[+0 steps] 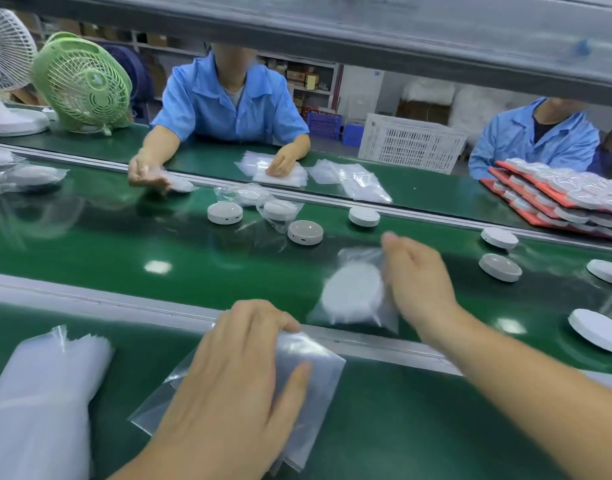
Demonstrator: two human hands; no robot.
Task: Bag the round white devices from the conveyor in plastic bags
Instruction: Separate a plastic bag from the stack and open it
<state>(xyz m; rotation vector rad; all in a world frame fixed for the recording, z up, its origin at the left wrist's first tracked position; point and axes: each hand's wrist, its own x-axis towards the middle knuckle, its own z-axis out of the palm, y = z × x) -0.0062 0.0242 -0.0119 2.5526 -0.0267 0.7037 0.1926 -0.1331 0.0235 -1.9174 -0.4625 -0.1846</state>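
Note:
My left hand lies on a flat clear plastic bag on the near green bench, thumb spread over it and fingertips bent at its top edge. My right hand reaches over the conveyor belt with fingers stretched out, touching the right edge of a bagged round white device, which is blurred. Loose round white devices lie on the belt, one at the centre, one further left, one at the near right, and several more to the right.
A thick pile of clear bags lies at the near left. Across the belt sit two people in blue, with bags, red trays of devices, a white crate and a green fan. A grey beam crosses overhead.

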